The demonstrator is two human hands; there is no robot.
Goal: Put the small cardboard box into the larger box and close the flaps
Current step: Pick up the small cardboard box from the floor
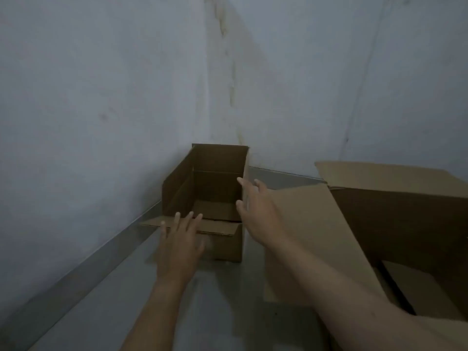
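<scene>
**Small box not yet lifted, larger box waiting open**

Nearest the camera, the person's right forearm crosses the lower right of the view, passing over a raised flap of the larger box (395, 224), which stands open at the right edge with its inside partly in view and apparently nothing in it. The right hand (255, 206) reaches forward with fingers spread, its fingertips at or just beside the upright right flap of the small cardboard box (210, 198); whether they touch it cannot be told. The left hand (179, 241) is likewise spread flat and holds nothing, hovering over the near flap, which is folded outward.

The small box sits on the grey floor (215, 300) in the corner, close against the wall (101, 97), top open, its far and left flaps standing up (its interior looks empty).

By this showing the task is barely begun: both hands are only closing in for a grasp. Still to do, it seems, are the grip, the lift, the carry rightward into the larger box, and folding down that box's flaps.
</scene>
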